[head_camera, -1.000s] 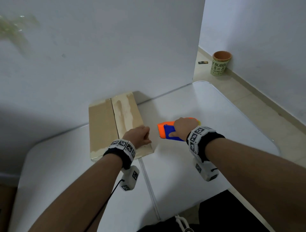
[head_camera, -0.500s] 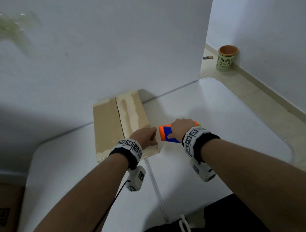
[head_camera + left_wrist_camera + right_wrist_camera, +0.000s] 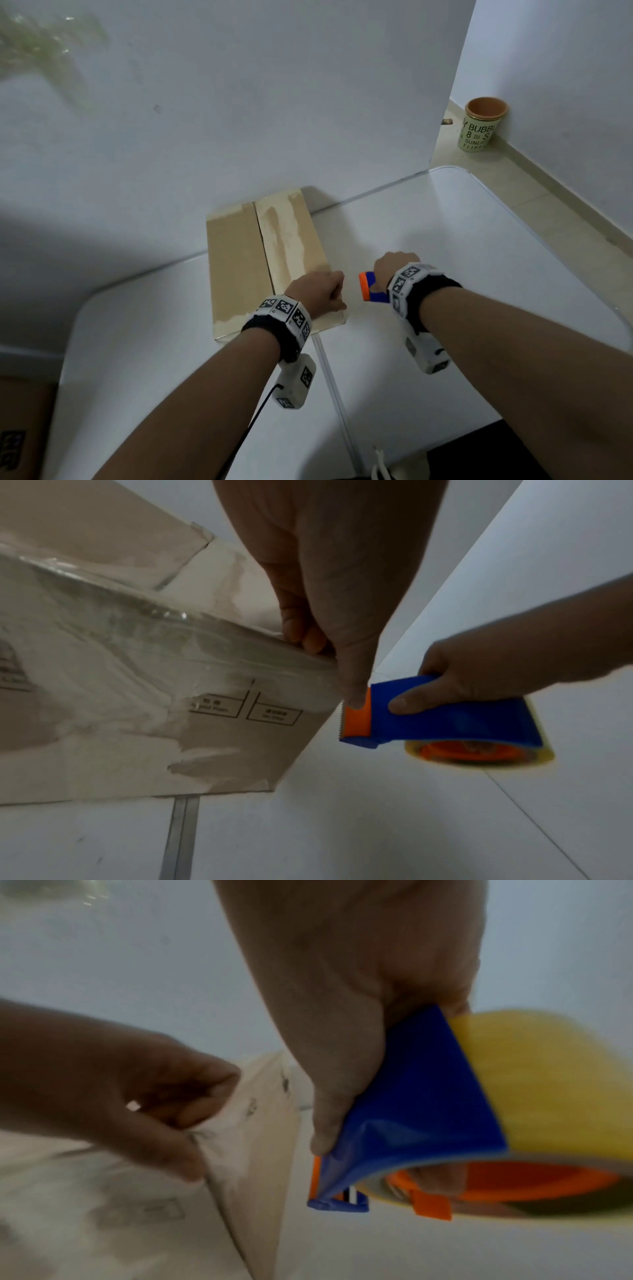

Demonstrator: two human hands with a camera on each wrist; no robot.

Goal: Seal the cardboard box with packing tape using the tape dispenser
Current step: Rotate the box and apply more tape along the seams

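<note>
Right hand (image 3: 394, 270), gripping blue-orange plastic tape dispenser (image 3: 428, 721), pulled nearer; left hand (image 3: 317, 291) pinches flat brown cardboard box (image 3: 239, 267) corner; taping likely imminent.

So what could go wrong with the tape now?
The left hand sits right beside the toothed cutter on the tape dispenser, so a finger might get scratched. The right hand holds the dispenser off to the side of the box, so the tape could go on crooked or wrinkle, like the bumpy tape already there.
</note>
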